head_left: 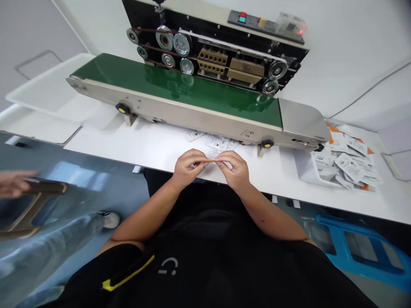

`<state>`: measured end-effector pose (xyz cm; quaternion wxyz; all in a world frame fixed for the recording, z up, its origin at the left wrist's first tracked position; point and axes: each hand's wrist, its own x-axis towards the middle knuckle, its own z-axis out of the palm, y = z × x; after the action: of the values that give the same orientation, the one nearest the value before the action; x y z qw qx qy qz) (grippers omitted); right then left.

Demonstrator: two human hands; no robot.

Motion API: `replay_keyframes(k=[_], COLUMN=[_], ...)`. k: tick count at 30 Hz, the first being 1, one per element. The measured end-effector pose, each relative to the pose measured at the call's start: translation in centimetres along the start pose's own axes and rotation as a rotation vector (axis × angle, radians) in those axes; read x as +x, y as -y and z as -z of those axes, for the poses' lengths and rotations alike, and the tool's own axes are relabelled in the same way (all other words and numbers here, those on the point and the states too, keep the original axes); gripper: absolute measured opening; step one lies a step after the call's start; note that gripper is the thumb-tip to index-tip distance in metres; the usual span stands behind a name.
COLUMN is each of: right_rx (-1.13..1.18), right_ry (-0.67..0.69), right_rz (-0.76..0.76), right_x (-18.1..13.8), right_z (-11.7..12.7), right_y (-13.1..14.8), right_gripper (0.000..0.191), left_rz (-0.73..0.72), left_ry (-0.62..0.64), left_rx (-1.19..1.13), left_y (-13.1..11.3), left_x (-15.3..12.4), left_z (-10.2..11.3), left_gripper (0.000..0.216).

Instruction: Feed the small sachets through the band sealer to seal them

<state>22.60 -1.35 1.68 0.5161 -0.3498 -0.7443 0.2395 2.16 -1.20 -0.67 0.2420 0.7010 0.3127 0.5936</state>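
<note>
Between my two hands, a thin orange sachet point(210, 161) is seen almost edge-on, its colour matching the orange sides of other sachets here. My left hand point(190, 167) pinches one end between thumb and fingers. The opposite end is pinched by my right hand point(234, 168). Both hands are just above the front edge of the white table point(154, 145). Behind my fingers, several white printed sachets point(217, 142) lie on the table below the conveyor's front side.
A band sealing machine point(221, 64) with a green conveyor belt point(173, 87) spans the back. To the right, a white bin point(305, 167) is heaped with sachets point(351, 167). A translucent tub point(58, 92) is at left. A blue stool point(362, 252) and another person's hand point(14, 183) are nearby.
</note>
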Motion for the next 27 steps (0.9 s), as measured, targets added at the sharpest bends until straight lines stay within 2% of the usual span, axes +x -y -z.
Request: replay_keyframes(k=[12,20,27], right_rx=[-0.07,-0.163,-0.222], right_ry=[0.041,0.011,0.127], right_rz=[0.08,0.119,0.082], right_x=[-0.02,-0.04,0.19], right_z=[-0.52,-0.63,-0.19], right_y=[-0.2,-0.07,0.22], right_gripper=[0.014,0.012,0.014], left_rz=[-0.019,-0.005,0.032], left_ry=[0.017,0.004,0.03], left_rx=[0.061,0.106,0.084], left_y=[-0.17,-0.24,-0.22], left_x=[-0.09,-0.07,-0.21], left_z=[-0.27,-0.43,-0.06], left_gripper=[0.007,0.011,0.015])
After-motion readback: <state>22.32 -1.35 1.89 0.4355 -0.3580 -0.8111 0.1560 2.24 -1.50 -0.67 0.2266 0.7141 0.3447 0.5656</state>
